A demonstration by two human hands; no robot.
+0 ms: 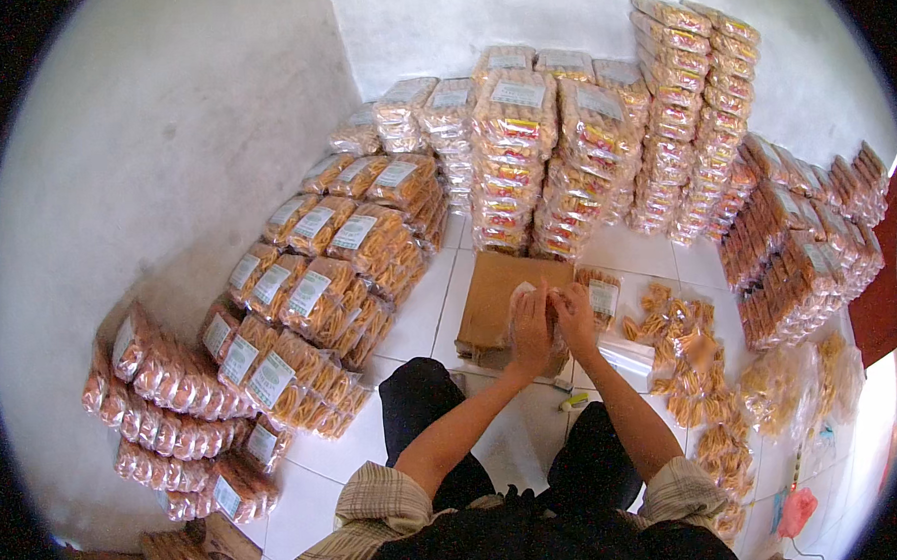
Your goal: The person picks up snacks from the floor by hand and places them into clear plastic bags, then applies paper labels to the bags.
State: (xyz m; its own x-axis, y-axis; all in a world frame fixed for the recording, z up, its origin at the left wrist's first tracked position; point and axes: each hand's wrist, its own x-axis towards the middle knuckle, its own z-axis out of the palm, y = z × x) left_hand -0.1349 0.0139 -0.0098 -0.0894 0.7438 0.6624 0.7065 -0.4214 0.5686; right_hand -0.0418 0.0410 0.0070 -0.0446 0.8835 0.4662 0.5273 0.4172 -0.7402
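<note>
My left hand (531, 329) and my right hand (572, 308) meet over the right part of a flat brown cardboard piece (487, 293) on the floor. Between them is a clear plastic bag, mostly hidden by the hands; its contents cannot be made out. The fingertips of both hands are close together at its upper end. Just right of the cardboard lies a labelled bag of snacks (603, 296). Below that bag is a sheaf of clear plastic (626, 358). A yellow-green stapler (573, 402) rests on the tiles near my right knee.
Stacked bags of snack sticks (321, 285) stand at the left, with tall stacks (515, 164) behind the cardboard and more stacks (793, 265) at the right. Small snack bundles (693, 374) spread over the floor to the right. A cardboard box (231, 552) is at lower left.
</note>
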